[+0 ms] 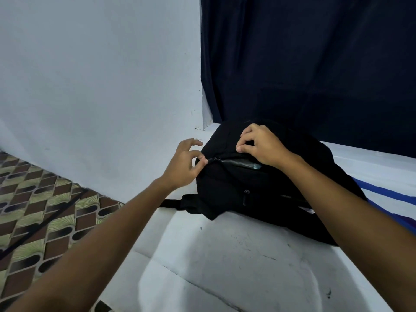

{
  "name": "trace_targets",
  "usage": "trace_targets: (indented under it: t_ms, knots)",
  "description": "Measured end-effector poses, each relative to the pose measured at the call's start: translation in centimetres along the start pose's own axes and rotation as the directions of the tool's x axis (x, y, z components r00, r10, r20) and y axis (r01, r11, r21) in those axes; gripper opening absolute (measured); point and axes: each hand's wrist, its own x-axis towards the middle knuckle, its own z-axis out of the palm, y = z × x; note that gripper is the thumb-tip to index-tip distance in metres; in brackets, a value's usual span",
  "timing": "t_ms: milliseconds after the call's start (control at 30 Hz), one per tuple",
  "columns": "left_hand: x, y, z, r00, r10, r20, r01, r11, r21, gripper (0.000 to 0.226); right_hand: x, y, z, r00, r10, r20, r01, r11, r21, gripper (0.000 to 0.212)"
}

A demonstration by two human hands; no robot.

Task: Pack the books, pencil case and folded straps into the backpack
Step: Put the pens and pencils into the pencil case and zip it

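Left hand [183,164] pinches the zipper pull [212,159] of the black backpack [265,188]; right hand [258,144] pinches fabric above the partly open pocket. Backpack lies on the white surface [225,255], apparently running near-right to far-left. No legible labels.

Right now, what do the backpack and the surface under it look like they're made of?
Backpack: matte black woven fabric, soft; it sags and creases, with a zipper pinched by the left hand. Surface: white, smooth, scuffed with dark marks, probably painted board or laminate; can't tell which.
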Motion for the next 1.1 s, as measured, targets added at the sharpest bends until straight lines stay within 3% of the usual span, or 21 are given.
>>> trace_targets:
  t_ms: [100, 200, 367, 467, 533, 600, 667, 767, 833, 967, 1100]
  knots:
    - [0.4, -0.4, -0.2, 0.999, -0.008, 0.036, 0.007, 1.000, 0.025, 0.012, 0.1, -0.1, 0.0, 1.000, -0.009, 0.010, 0.010, 1.000, -0.022, 0.005]
    - [0.3, -0.2, 0.8, 0.998, -0.050, 0.037, 0.052, 0.996, -0.071, 0.009, 0.1, 0.1, 0.0, 1.000, -0.014, -0.010, 0.014, 1.000, -0.007, 0.005]
    - [0.2, 0.7, 0.8, 0.994, -0.109, -0.021, 0.103, 0.975, -0.197, 0.010, -0.9, 0.1, -0.9, 0.999, -0.031, -0.037, 0.036, 0.989, 0.142, 0.014]
    - [1.0, 1.8, 0.4, 0.991, 0.008, -0.135, -0.032, 0.984, -0.177, 0.018, -2.9, 0.6, -2.1, 0.993, -0.051, -0.106, 0.070, 0.980, 0.186, 0.011]
    - [1.8, 3.1, 0.6, 0.980, 0.142, -0.138, -0.159, 0.980, -0.122, 0.022, -4.9, 1.2, -2.3, 0.990, -0.055, -0.127, 0.075, 0.985, 0.156, 0.012]
    - [2.9, 4.8, 1.1, 0.968, 0.242, -0.066, -0.246, 0.966, -0.073, 0.036, -6.8, 1.9, -2.0, 0.983, -0.071, -0.169, 0.082, 0.995, 0.057, 0.018]
    - [4.1, 6.4, 2.0, 0.964, 0.258, 0.065, -0.256, 0.966, -0.034, 0.052, -8.0, 2.3, -1.8, 0.988, -0.012, -0.154, 0.004, 0.999, -0.049, 0.043]
    - [6.0, 7.5, 3.4, 0.943, 0.159, 0.293, -0.177, 0.983, 0.038, 0.061, -8.2, 3.6, -2.2, 0.963, 0.268, -0.015, -0.267, 0.956, -0.122, 0.080]
    - [7.1, 7.4, 4.0, 0.918, 0.090, 0.386, -0.128, 0.989, 0.074, 0.060, -7.5, 5.1, -2.3, 0.912, 0.399, 0.095, -0.386, 0.914, -0.126, 0.084]
    - [8.0, 7.1, 4.5, 0.903, 0.033, 0.429, -0.081, 0.992, 0.094, 0.059, -6.3, 7.5, -1.9, 0.864, 0.434, 0.255, -0.445, 0.895, -0.018, 0.092]
    - [8.3, 7.3, 4.5, 0.905, 0.029, 0.424, -0.095, 0.986, 0.134, 0.059, -6.4, 7.8, -1.7, 0.878, 0.404, 0.255, -0.433, 0.899, 0.068, 0.095]
